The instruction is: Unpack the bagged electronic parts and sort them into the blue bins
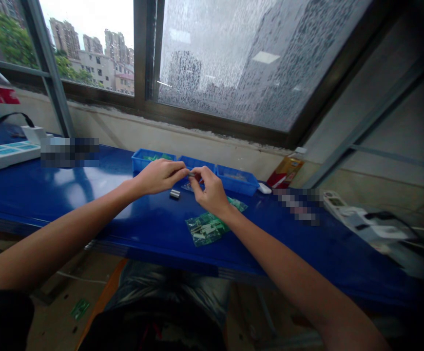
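My left hand [161, 175] and my right hand [209, 192] meet over the blue table [153, 226], near its back edge. Between their fingertips is a small grey metallic-looking piece [191, 174], too small and partly covered for its kind to show. Both hands are closed in a pinch on it. Just below them on the table lies a short silver piece [175, 194]. A clear bag with green print and pale strips [206, 229] rests beside my right wrist, and another green-printed bag [238, 204] lies partly behind that wrist.
Blue trays stand along the wall: the left one [137, 161] holds green items, the right one [243, 186] pale items. A white power strip [9, 153] lies at left, a bottle [0, 92] behind it. A red-and-gold packet [287, 170] leans at right, near white devices [354, 214].
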A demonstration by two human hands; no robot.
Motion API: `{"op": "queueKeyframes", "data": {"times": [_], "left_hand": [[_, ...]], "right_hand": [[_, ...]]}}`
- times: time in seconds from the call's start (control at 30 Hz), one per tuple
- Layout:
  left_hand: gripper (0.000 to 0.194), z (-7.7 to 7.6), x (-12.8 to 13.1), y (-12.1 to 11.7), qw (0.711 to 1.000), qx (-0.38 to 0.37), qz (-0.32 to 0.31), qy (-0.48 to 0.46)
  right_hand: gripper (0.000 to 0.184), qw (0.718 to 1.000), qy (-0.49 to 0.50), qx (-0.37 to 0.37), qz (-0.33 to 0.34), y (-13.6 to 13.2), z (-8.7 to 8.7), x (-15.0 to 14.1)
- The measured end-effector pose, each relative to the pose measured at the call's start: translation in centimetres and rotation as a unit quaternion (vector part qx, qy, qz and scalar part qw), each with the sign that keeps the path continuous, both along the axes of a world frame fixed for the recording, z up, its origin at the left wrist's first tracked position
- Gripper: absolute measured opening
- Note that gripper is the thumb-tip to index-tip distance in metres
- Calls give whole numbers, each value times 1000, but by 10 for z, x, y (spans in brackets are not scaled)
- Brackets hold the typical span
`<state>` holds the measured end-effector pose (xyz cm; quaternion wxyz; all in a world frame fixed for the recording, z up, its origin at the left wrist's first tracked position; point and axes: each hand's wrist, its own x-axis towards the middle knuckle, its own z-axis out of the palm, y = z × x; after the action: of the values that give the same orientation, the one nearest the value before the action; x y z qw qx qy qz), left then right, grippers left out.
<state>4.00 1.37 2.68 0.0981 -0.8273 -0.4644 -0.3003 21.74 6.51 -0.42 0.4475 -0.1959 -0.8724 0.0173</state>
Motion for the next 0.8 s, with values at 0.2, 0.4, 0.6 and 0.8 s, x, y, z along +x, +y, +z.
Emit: {"op": "queueKeyframes", "data": {"times": [0.2, 0.4, 0.6, 0.8], "left_hand": [[29, 0, 1, -3, 997, -15, -69, -32], [25, -3, 2, -1, 999, 6, -43, -26], [26, -3, 1, 0, 1000, 10, -15, -23], [29, -3, 0, 2, 1000, -12, -13, -3]], "right_hand": [[24, 1000, -10, 4, -20, 1, 1, 0], [28, 1000, -13, 5, -17, 1, 0, 1], [22, 1000, 18, -16, -19, 3, -4, 1], [13, 1000, 16, 6, 1, 2, -5, -1]]}}
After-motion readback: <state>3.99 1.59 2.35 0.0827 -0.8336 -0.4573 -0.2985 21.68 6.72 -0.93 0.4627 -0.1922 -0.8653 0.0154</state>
